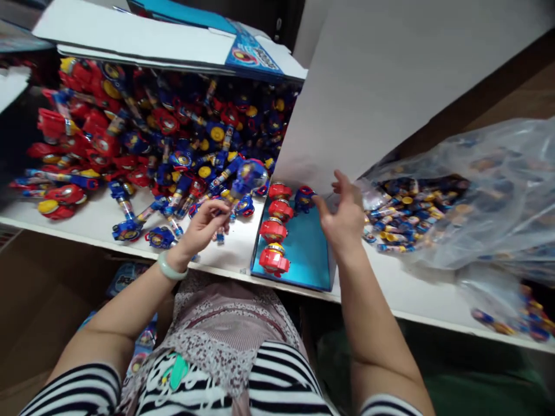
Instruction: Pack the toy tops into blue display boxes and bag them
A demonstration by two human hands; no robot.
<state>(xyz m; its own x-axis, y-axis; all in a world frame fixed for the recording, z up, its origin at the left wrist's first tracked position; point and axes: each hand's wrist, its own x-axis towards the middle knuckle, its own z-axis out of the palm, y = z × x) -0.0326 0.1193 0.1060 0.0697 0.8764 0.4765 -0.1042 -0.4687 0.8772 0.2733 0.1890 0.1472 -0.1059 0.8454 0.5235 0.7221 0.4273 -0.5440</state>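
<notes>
My left hand [203, 231], with a pale bangle at its wrist, is closed round the clear tube of a blurred blue toy [249, 176], whose round head points up and away. To its right, an open box with a blue inside [307, 248] holds several red toys [273, 231] in a column along its left side. A blue toy [304, 198] lies at the far end of the box, beside that column. My right hand [344, 219] is over the box's right edge, fingers apart, its thumb close to the blue toy; whether they touch is unclear.
A big heap of red and blue toys [173, 133] fills the left and back, under white card flaps [143, 34]. The box's tall white lid [347, 86] rises behind it. At the right, a clear plastic bag [489, 202] holds small tubes [407, 214].
</notes>
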